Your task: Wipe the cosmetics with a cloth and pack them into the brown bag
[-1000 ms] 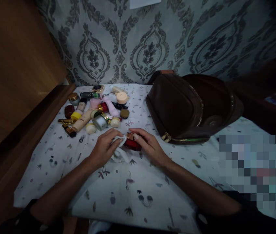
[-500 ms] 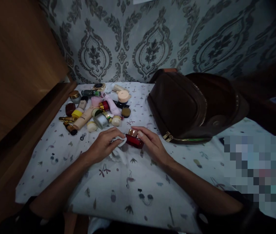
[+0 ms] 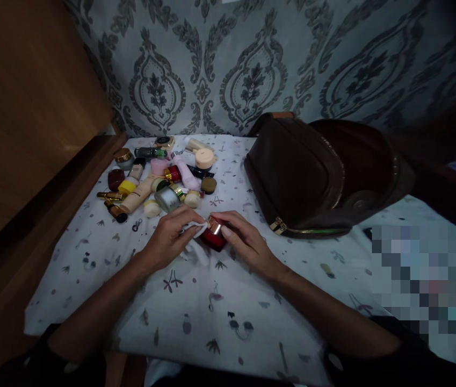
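Observation:
Between my hands is a dark red glass bottle (image 3: pixel 213 239) with a shiny rose-gold cap, perhaps perfume. My right hand (image 3: pixel 247 242) has its fingers closed round the cap from the right. In my left hand (image 3: pixel 173 236) a white cloth (image 3: pixel 196 251) is pinched, its loose end hanging over the sheet. The cloth's upper edge meets the left side of the bottle. Just beyond my left hand lie a silver-grey jar (image 3: pixel 167 199) and a small cream jar (image 3: pixel 192 199).
Several cosmetics, including a beige tube (image 3: pixel 137 195) and a pink tube (image 3: pixel 186 173), crowd the back left of the patterned sheet (image 3: pixel 187 301). A brown leather bag (image 3: pixel 292 172) stands at the right. A wooden panel (image 3: pixel 34 80) borders the left; patterned wallpaper (image 3: pixel 201 64) rises behind.
The red bottle has turned and shifted a little left, so its cap now faces me more. My right fingers have moved with it; the cloth stays in my left hand.

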Demonstrator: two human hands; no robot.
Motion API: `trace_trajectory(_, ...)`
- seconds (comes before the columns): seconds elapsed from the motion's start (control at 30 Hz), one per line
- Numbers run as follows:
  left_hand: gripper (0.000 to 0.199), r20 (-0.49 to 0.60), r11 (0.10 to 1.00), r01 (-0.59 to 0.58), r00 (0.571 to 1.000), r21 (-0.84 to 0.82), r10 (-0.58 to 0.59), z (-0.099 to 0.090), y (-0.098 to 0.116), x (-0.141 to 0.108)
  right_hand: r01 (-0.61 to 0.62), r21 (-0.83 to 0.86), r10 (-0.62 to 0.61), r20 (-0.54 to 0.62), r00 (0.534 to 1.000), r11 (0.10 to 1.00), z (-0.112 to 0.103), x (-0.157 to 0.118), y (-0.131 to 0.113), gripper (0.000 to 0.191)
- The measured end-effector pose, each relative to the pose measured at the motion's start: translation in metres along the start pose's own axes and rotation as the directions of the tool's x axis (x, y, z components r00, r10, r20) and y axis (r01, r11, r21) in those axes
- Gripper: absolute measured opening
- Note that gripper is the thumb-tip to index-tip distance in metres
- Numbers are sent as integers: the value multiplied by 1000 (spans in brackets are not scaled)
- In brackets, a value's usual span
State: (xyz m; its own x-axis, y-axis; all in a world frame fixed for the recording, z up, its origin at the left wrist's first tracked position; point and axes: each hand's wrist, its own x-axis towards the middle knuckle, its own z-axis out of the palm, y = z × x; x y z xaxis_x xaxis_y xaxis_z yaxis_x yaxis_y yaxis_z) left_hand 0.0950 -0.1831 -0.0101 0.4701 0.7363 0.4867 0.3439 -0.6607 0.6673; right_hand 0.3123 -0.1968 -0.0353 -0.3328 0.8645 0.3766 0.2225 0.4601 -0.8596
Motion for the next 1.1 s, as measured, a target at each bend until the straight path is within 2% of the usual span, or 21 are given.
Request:
trace_trajectory(0.33,13,54,993,-114,992,-30,116,0,7,0,-62,-72,59,-35,998,996,1,0,-7,27)
trace_trajectory(0.6,14,137,988,-153,978,-26,155,0,3,0,-109,-113,99,-91,991,988,-4,2,2,29)
trace_trajectory(0.8,13,138,992,-116,983,-45,121,2,0,-2,-127,-126,118,-77,990,984,-5,3,1,31)
trace_trajectory(1.0,11,91,997,-26,995,-72,33,8,-7,-2,-55,-116,57,7,998,992,-5,2,-5,31)
trace_trajectory(1.1,12,68,997,-4,998,-71,9,10,-6,-2,-37,-67,37,8,999,997,-5,0,-6,33)
